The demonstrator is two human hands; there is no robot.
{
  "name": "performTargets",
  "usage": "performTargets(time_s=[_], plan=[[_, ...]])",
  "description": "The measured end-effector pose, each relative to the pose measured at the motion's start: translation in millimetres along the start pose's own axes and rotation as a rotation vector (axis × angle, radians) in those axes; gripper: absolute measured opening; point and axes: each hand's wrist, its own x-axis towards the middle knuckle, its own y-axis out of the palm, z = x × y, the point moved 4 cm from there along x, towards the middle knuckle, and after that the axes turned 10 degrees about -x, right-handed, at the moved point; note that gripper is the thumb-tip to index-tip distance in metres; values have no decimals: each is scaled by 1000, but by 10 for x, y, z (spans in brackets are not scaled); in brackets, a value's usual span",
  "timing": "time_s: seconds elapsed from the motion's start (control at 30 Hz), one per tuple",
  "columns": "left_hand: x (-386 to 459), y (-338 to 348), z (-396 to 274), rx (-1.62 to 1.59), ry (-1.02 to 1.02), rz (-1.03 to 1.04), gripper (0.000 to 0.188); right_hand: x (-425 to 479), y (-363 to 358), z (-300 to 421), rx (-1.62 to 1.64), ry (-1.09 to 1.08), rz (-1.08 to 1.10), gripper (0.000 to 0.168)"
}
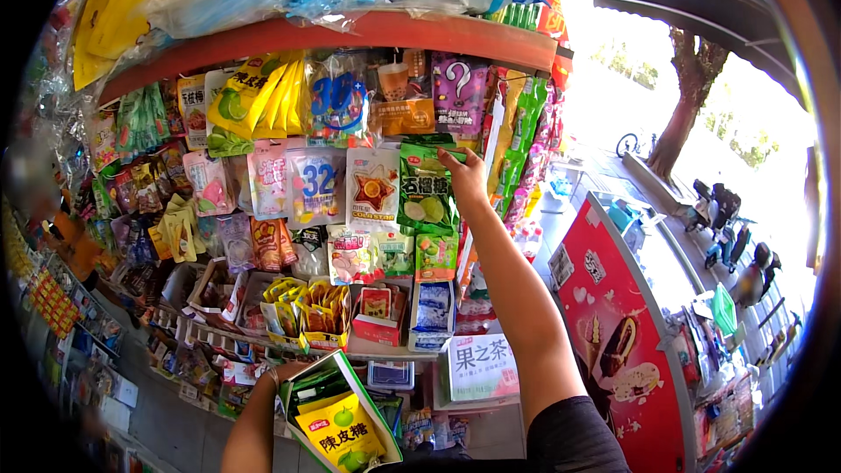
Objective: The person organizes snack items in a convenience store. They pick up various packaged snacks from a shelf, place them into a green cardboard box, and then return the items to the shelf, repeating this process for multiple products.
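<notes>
My right hand [465, 174] reaches up to the hanging snack bags and pinches the upper right edge of a green candy bag [426, 194] with pale green fruit on it. Left of that bag hangs a white pouch [372, 189] with a star-shaped picture. Lower down, my left hand [288, 371] holds an open green-edged carton [372, 401] tilted against my front; most of its fingers are hidden behind the carton. Inside lie a yellow candy bag [341, 432] with green citrus pictures and several dark green packets [317, 389].
Yellow candy bags [276, 102] hang in the upper row below a red shelf edge [341, 29]. Small display boxes [381, 328] line the shelf below, above a white carton [479, 368]. A red ice-cream freezer [631, 341] stands at right, near parked scooters [723, 223].
</notes>
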Motion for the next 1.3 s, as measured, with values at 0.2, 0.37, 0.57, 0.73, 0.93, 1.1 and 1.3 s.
performTargets(time_s=[0.2,0.37,0.57,0.73,0.93,1.1,1.3], plan=[[-54,-341,515,-190,-116,-41,34,98,91,-84,84,39,79,15],[-481,22,-49,-193,-132,-211,39,112,91,-185,220,7,188,14],[-401,-55,59,-250,-98,-177,36,141,47,-236,180,-50,293,13],[-173,-275,260,-232,-49,-130,24,89,96,-142,154,-126,322,13],[-82,-317,251,-255,-119,-81,32,185,84,-188,78,-58,295,14],[-60,-281,193,-244,-146,-86,26,208,109,-161,10,-120,269,12],[-88,-199,67,-260,-174,-152,27,203,149,-148,-87,-183,195,16]])
